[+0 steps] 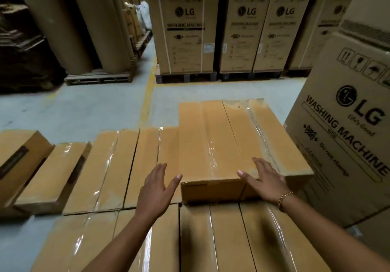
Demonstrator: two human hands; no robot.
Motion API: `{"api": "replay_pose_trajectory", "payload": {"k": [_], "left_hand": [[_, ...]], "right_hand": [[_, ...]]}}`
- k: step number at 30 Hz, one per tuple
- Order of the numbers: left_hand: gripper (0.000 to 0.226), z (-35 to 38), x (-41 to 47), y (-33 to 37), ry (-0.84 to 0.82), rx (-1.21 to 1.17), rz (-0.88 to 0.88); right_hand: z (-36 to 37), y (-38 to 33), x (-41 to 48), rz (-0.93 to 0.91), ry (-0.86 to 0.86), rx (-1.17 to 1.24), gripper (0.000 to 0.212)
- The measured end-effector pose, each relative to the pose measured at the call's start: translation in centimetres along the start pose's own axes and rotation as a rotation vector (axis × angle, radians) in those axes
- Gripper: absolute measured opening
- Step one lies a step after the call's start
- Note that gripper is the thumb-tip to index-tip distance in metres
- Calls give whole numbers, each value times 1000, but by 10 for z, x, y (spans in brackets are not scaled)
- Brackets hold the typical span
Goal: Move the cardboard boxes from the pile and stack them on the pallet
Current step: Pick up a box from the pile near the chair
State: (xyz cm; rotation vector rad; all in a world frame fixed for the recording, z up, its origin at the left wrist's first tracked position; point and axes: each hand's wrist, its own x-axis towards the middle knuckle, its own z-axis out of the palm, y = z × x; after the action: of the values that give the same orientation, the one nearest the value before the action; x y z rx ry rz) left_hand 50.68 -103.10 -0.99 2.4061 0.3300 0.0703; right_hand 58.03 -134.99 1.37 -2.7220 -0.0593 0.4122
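In the head view, your left hand (157, 189), fingers straight, hangs just beside the near left corner of the top cardboard box (211, 145). Your right hand (267, 179) lies flat, fingers straight, at its near right corner. The box sits on a lower layer of boxes (130, 166).

Paper rolls (52, 22) far left — washing-machine cartons (183, 33) behind.
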Motion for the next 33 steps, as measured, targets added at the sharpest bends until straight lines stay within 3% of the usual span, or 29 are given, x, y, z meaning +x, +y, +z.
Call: {"api": "replay_pose_trajectory", "payload": {"k": [4, 8, 13, 21, 26, 29, 33], "left_hand": [[85, -52, -81, 19, -14, 30, -30], [107, -109, -155, 36, 11, 42, -60], [81, -162, -232, 51, 140, 69, -73], [75, -200, -330, 73, 280, 61, -79], [77, -237, -382, 53, 366, 81, -149], [70, -260, -417, 25, 443, 81, -225], [70, -289, -468, -22, 511, 80, -351]], "right_hand": [[-27, -31, -76, -34, -8, 90, 139], [-54, -49, -145, -126, -47, 91, 131], [-79, -59, -212, -274, -62, 39, 102], [-103, -92, -278, -497, -55, -6, 103], [-91, -146, -296, -659, -41, -7, 86], [-73, -186, -311, -754, -87, -11, 91], [-39, -245, -337, -856, -146, -16, 82]]}}
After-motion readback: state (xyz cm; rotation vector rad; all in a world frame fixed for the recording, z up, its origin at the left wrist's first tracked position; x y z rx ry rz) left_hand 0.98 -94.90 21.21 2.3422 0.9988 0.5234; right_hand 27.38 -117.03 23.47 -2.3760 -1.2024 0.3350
